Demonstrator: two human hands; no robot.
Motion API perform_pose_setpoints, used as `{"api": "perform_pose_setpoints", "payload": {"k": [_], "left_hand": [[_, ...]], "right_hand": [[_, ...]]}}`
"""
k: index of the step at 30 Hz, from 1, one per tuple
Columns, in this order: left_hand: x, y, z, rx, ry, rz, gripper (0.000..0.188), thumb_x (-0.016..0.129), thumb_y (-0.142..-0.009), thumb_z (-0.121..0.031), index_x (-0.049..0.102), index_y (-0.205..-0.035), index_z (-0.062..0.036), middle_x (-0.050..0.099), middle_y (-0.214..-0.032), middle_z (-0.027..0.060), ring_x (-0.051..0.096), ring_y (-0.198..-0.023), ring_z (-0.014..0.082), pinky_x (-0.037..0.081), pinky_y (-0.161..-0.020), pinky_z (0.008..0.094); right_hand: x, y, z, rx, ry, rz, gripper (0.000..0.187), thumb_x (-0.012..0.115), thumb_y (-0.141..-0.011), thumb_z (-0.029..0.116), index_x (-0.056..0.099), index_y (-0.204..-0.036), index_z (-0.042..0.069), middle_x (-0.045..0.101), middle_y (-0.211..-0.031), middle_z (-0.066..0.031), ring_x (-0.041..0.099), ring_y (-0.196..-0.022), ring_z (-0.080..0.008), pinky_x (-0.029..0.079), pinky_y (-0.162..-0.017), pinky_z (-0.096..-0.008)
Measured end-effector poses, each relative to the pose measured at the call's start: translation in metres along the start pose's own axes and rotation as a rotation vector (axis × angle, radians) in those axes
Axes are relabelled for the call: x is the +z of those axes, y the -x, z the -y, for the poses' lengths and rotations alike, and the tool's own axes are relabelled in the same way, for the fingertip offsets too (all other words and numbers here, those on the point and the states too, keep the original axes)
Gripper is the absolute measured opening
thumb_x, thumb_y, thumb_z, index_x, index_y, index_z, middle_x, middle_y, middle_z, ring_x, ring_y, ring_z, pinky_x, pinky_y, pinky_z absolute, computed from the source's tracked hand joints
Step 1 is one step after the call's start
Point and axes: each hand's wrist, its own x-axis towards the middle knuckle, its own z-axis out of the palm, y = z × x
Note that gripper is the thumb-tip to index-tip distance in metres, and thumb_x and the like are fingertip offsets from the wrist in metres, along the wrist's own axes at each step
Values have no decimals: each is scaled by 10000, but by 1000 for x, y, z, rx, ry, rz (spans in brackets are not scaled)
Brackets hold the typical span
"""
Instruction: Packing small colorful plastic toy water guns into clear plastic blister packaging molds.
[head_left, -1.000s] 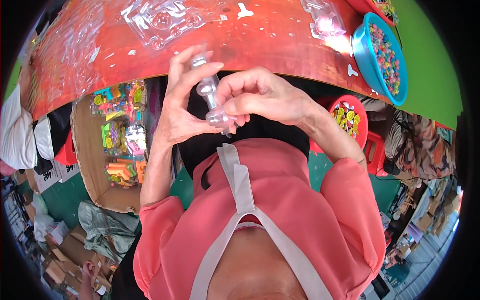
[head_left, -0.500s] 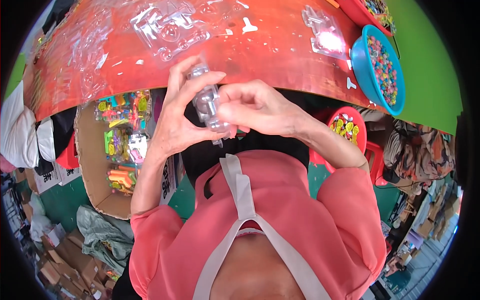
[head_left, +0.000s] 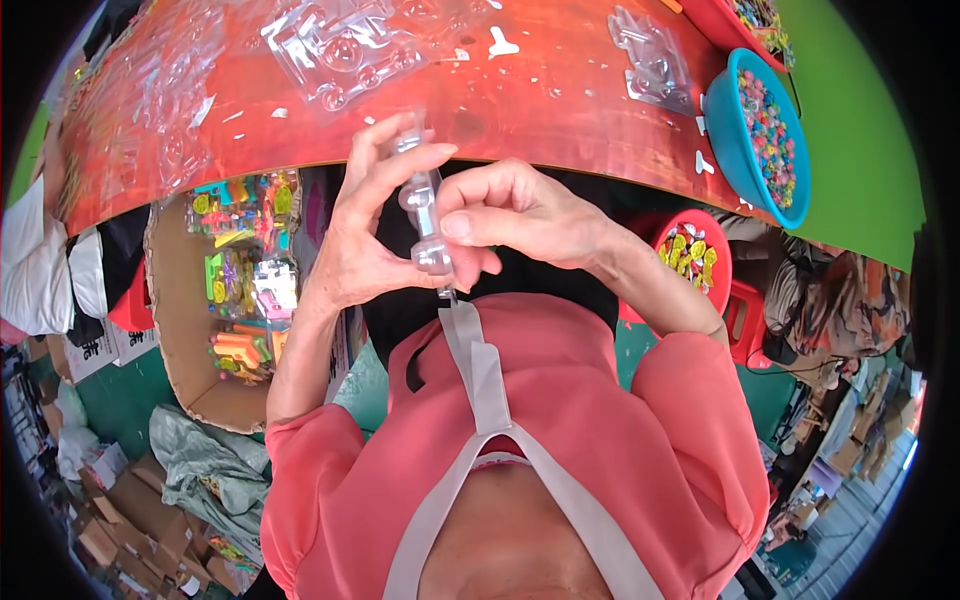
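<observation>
A clear moulded plastic blister shell point(head_left: 422, 205) stands on edge between my hands, just off the table's near edge. My left hand point(head_left: 365, 225) spans it from top to bottom, fingers at the upper end and thumb at the lower end. At its right side, my right hand point(head_left: 525, 215) pinches the edge with thumb and curled fingers. More clear shells point(head_left: 345, 55) lie on the red table beyond my hands. Another clear shell point(head_left: 650, 62) rests farther right. What sits inside the held shell, if anything, I cannot make out.
A blue basin point(head_left: 718, 130) of colourful beads stands at the table's right, beside a red tray point(head_left: 705, 25). Below the edge are a red bucket point(head_left: 722, 250) with yellow pieces and, at left, a cardboard box point(head_left: 180, 340) of packed bright toys. White scraps point(head_left: 502, 42) dot the tabletop.
The held shell has turned so that it shows more edge-on, and it has shifted slightly right. Both hands keep their hold on it.
</observation>
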Motion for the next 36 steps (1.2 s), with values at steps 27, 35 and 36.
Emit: {"api": "perform_pose_setpoints", "payload": {"k": [27, 35, 36], "left_hand": [[-34, 22, -91, 489, -986, 419, 271, 657, -685, -122, 583, -938, -61, 575, -1059, 104, 581, -786, 210, 459, -638, 335], [-120, 94, -80, -329, -830, -110, 245, 674, -716, 104, 570, -900, -19, 563, -917, 111, 597, -910, 307, 495, -810, 348], [-127, 102, -80, -389, -880, -133, 238, 669, -729, 110, 532, -882, -10, 538, -887, 105, 588, -911, 276, 471, -824, 322]], "right_hand": [[5, 37, 46, 196, 392, 21, 189, 527, -905, 107, 559, -734, 35, 512, -612, 12, 510, -537, -49, 399, -496, -230], [-64, 99, 95, -104, 673, -767, 236, 576, -911, 223, 590, -749, 51, 556, -664, 25, 497, -601, -52, 388, -517, -237], [-68, 99, 100, -206, 621, -758, 224, 558, -924, 164, 580, -734, 48, 552, -655, 31, 502, -593, -42, 391, -513, -235]]}}
